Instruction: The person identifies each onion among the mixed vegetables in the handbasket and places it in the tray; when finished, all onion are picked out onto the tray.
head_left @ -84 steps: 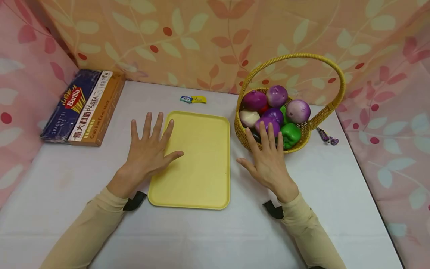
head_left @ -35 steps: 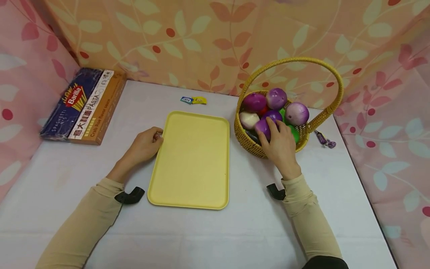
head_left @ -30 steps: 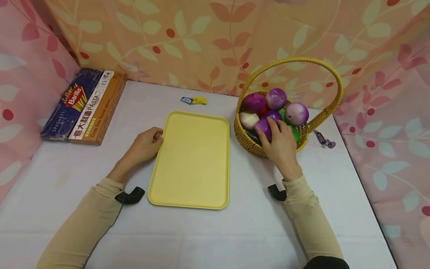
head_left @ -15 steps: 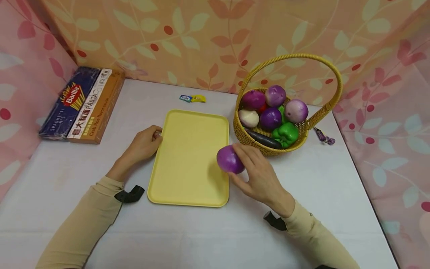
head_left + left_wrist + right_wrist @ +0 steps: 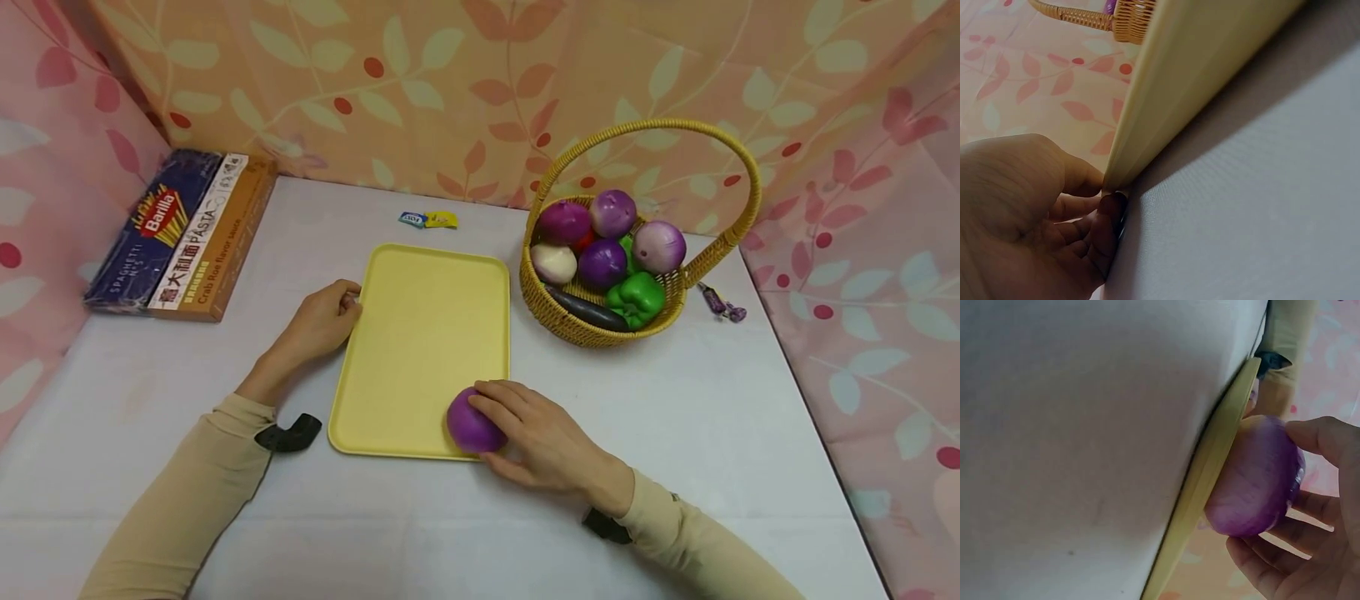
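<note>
In the head view, my right hand (image 5: 543, 437) holds a round purple onion (image 5: 474, 422) at the near right corner of the yellow tray (image 5: 420, 333). Thumb and fingers curve around the onion (image 5: 1257, 478) in the right wrist view, where it sits against the tray's face. My left hand (image 5: 318, 321) pinches the tray's left rim. The left wrist view has that thumb on the rim, with the curled fingers (image 5: 1100, 240) under it. To the right stands a wicker basket (image 5: 562, 325) of vegetables: purple and white round ones, a green pepper (image 5: 636, 300) and a long dark eggplant (image 5: 585, 310).
Two flat pasta boxes (image 5: 180, 237) lie at the back left. Small blue and yellow wrapped sweets (image 5: 427, 219) lie behind the tray, and a purple wrapped sweet (image 5: 722, 302) right of the basket. Patterned curtains (image 5: 450, 100) enclose the white table (image 5: 675, 400) at back and sides.
From spread above the table, my left hand went to the tray's rim and stays there. My right hand took the purple onion out of the basket and brought it left and nearer, onto the tray.
</note>
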Available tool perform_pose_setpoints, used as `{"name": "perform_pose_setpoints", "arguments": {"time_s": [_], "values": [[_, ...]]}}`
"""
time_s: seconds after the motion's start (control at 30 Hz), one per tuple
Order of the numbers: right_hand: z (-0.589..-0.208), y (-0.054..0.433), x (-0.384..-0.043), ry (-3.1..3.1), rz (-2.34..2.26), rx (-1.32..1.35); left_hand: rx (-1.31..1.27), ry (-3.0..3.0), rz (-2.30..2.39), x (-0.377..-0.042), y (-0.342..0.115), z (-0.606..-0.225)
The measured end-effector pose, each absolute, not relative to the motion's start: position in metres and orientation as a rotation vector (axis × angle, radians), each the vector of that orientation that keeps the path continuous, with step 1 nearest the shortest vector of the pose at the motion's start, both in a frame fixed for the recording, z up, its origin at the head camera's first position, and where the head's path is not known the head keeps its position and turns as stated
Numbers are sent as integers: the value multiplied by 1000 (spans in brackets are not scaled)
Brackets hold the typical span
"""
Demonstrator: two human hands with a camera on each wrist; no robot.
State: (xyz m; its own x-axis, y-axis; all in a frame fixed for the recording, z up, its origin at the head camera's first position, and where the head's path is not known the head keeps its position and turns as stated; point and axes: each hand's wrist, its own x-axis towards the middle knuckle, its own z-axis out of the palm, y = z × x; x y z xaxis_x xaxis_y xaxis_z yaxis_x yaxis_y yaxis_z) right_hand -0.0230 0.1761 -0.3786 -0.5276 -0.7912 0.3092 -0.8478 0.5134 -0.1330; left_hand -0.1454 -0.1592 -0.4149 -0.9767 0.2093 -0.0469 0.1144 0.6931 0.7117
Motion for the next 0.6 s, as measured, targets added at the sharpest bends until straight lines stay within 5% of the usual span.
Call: {"name": "perform_pose_setpoints", "arguments": {"time_s": [0.6], "values": [[-380, 172, -19, -2621, 328, 1419, 277, 2769, 1148, -144, -159, -412]]}}
